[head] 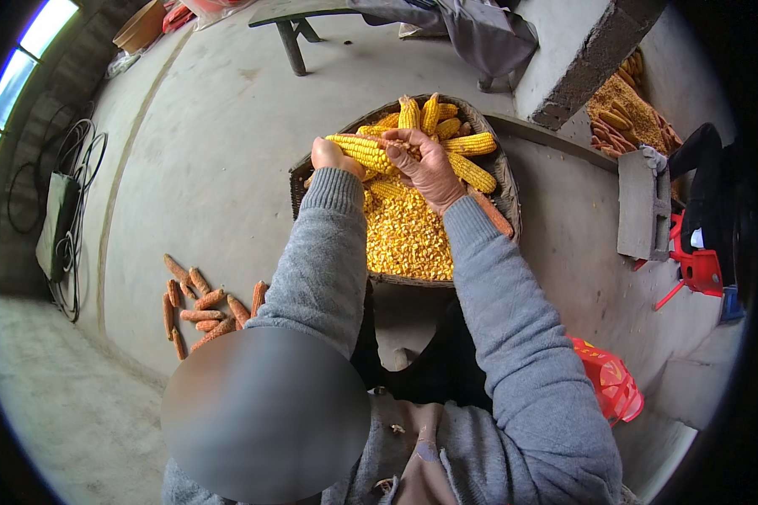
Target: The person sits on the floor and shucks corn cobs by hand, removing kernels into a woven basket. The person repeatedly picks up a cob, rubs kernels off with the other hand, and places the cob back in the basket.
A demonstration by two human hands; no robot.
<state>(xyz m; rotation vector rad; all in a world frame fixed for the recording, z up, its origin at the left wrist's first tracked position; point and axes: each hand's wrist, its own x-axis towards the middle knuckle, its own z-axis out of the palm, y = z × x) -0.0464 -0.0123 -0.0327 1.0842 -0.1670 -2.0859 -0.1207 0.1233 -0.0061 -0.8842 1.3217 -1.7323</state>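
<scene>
My left hand (338,158) grips a yellow ear of corn (363,151) above a woven basket (517,189). A reddish bare corn cob (379,140) lies along the far side of that ear, its near-right end between the thumb and fingers of my right hand (426,169). My fingers hide part of both. Loose yellow kernels (410,240) fill the basket's near part, below my hands. Several whole ears (470,144) are piled at its far and right sides. Another bare cob (494,214) rests inside the right rim.
Several stripped cobs (202,314) lie on the concrete floor at left. A wooden bench (309,11) with grey cloth stands beyond the basket. To the right are a hollow concrete block (644,208), a red plastic chair (701,271), a corn heap (628,107) and a red bag (606,379).
</scene>
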